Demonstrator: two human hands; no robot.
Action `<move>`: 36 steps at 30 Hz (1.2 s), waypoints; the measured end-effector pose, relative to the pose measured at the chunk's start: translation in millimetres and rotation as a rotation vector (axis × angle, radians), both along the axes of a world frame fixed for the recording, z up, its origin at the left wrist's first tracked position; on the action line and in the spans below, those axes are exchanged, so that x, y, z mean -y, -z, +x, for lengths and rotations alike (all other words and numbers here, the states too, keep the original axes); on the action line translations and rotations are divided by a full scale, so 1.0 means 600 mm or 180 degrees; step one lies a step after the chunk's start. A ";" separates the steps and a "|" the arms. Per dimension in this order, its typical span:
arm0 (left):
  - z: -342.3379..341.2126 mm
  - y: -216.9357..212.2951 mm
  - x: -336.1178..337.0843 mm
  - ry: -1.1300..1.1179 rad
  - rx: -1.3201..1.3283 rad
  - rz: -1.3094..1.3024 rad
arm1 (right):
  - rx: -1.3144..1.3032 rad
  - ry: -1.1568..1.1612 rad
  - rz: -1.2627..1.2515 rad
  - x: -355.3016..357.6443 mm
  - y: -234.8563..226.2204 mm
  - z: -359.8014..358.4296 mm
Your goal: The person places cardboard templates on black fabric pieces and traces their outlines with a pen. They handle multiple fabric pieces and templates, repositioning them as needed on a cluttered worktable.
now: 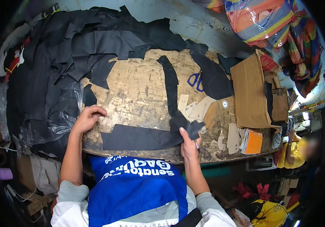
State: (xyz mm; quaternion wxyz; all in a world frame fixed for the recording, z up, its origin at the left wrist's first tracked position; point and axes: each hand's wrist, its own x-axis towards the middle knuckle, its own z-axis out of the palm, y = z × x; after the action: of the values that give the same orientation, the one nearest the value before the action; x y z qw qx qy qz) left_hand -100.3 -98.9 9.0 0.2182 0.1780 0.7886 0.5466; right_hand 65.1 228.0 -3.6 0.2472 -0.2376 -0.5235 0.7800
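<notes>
My left hand (pixel 90 118) rests over the left of the worn wooden table (pixel 132 90), fingers loosely bent and nothing visible in them. Near its fingertips lies a small black scrap (pixel 90 96). At the front edge, my right hand (pixel 189 145) grips a crumpled black sheet piece (pixel 181 123), thumb on top. A thin stick-like thing (pixel 197 144) shows by its fingers, too small to name. A wide black sheet piece (pixel 140 138) lies flat from there toward the left. A long narrow black strip (pixel 169 83) runs away from the right hand.
Black sheet material (pixel 94 41) is heaped at the back and left. Blue-handled scissors (pixel 195 81) lie partly under a black piece (pixel 215 79). Cardboard templates (pixel 200 109), an orange-covered stack (pixel 251 142) and a cardboard box (pixel 248 90) stand right. Another person in yellow (pixel 291 153) sits beyond.
</notes>
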 end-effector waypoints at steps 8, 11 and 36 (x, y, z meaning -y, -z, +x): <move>0.170 -0.004 -0.038 -0.0710 -0.1281 -0.2293 | 0.1138 0.0495 0.0977 -0.122 0.017 0.050; 0.170 -0.003 -0.043 -0.0263 -0.1370 -0.2363 | 0.1977 -0.0357 0.1999 -0.126 0.011 0.035; 0.066 -0.039 0.016 -0.1386 0.0958 0.0141 | 0.1184 -0.0630 0.2312 -0.070 -0.108 -0.021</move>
State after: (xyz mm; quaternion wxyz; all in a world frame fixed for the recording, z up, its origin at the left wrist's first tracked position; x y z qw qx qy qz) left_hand -60.9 -108.8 32.5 0.2062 -0.0745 0.7549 0.6181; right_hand 52.2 269.9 61.2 0.1401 -0.2204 -0.8205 0.5085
